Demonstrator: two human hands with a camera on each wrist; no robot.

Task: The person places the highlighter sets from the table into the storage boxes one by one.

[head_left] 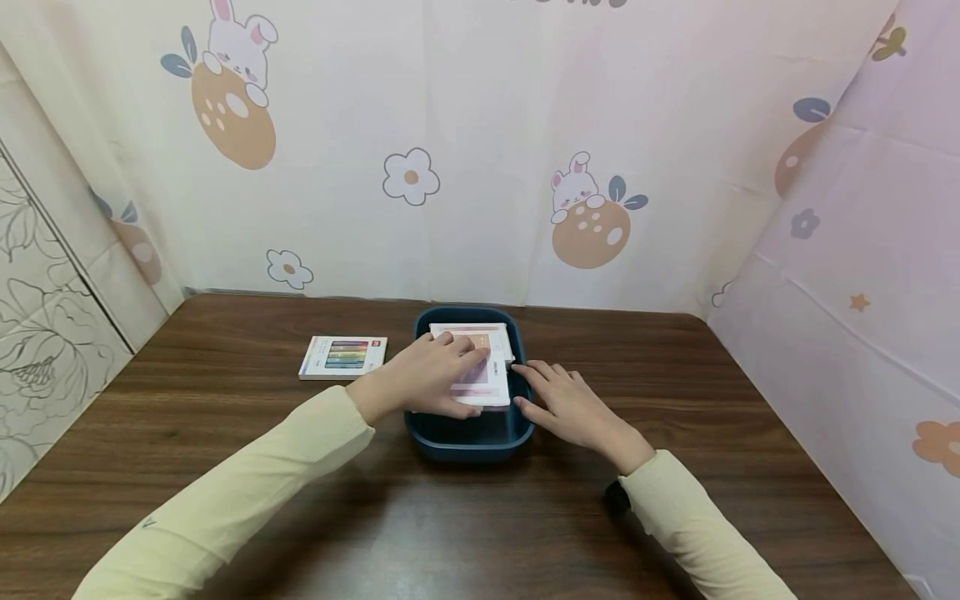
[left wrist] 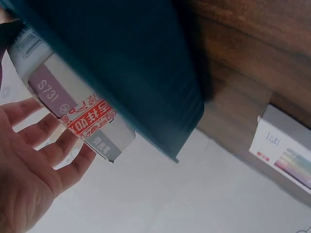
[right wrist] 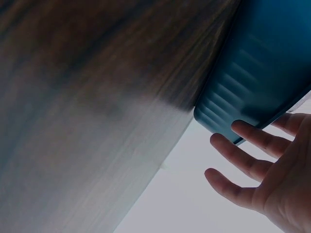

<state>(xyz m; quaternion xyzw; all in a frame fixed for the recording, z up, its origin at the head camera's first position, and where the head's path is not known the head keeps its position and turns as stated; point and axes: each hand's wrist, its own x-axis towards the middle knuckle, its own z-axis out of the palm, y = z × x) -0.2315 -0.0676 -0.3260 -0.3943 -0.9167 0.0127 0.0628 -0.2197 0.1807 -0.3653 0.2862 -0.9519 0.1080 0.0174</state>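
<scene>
A dark blue plastic basket (head_left: 468,450) stands on the table. White-and-pink flat boxes (head_left: 491,390) lie in its far part, reaching up to the rim. My left hand (head_left: 431,371) rests on the top box with spread, fairly straight fingers, its thumb by the near edge. In the left wrist view, a printed box end (left wrist: 73,99) marked S731 sticks out above the basket wall. My right hand (head_left: 573,408) is at the basket's right rim, fingers extended and apart, holding nothing; the fingertips are beside the wall in the right wrist view.
A white box of coloured pens (head_left: 307,367) lies flat on the brown wooden table (head_left: 637,533), left of the basket. A patterned curtain (head_left: 487,100) hangs behind the table. A small black object (head_left: 617,498) shows by the right wrist.
</scene>
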